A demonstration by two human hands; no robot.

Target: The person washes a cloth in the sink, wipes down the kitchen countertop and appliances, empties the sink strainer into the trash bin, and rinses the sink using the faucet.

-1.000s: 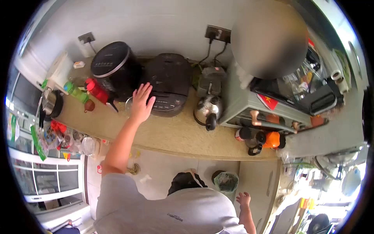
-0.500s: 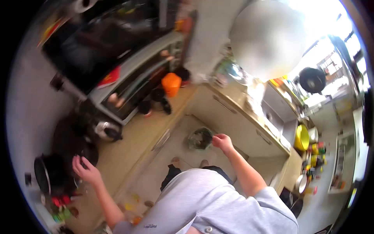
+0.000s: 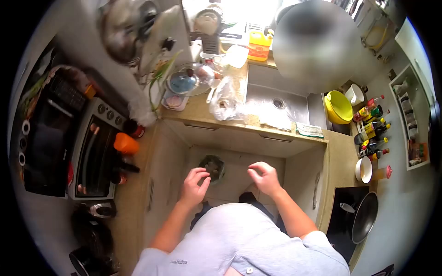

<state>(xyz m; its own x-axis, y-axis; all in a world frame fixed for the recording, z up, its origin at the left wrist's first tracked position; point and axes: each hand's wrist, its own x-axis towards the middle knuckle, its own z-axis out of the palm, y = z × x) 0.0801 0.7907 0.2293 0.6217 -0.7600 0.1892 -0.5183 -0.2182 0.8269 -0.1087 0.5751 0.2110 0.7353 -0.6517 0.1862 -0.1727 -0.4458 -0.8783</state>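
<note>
My left hand is held in front of my body over the floor, with thumb and fingers apart and nothing in it. Level with it on the other side, my right hand is also empty, its fingers curved and the thumb apart. Between and beyond them, a lined bin stands on the floor, close to my left hand in view. The metal sink lies ahead, beyond both hands. A clear plastic bag and a glass lid rest on the counter left of it.
An oven and orange container are on the left counter. Yellow basin, bottles, white bowl and a wok are at right. Cabinet doors surround the floor space.
The view has swung right from the rice cooker counter to the sink. My left hand has left the cooker's area and both hands are now in front of my body.
</note>
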